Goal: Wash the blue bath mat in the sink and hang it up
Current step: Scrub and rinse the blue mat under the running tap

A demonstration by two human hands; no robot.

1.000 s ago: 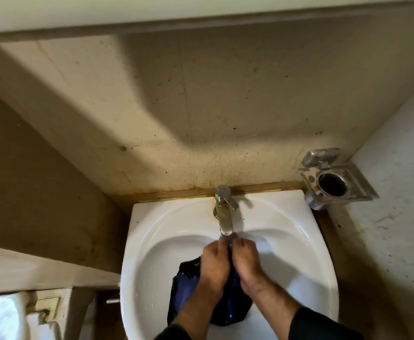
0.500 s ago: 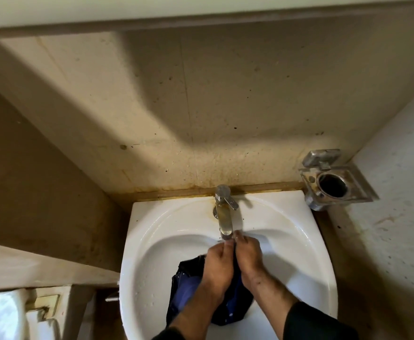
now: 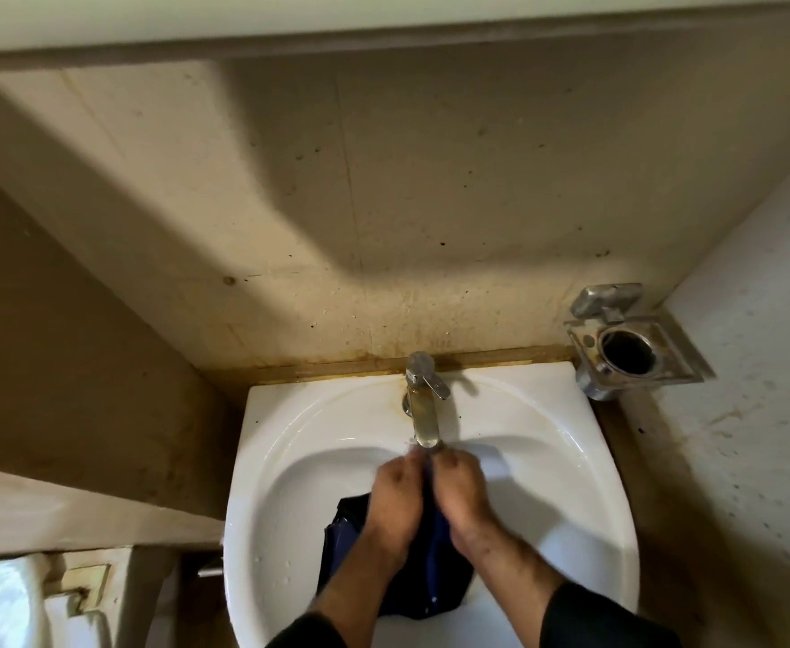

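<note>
Meanwhile both hands, left hand and right hand, keep pinching the blue bath mat between them under the tap, barely shifted, so scrubbing in the sink continues.

Two bare forearms come into the picture from the bottom edge. Each one wears a black long sleeve of soft cloth, the left black sleeve and the right black sleeve, and both sleeves end below the wrist, so the lower forearms are uncovered. The left hand and the right hand are bare, with no glove. On the fingers and wrists that show, I see no ring, watch or bracelet. Both hands look blurred.
</note>
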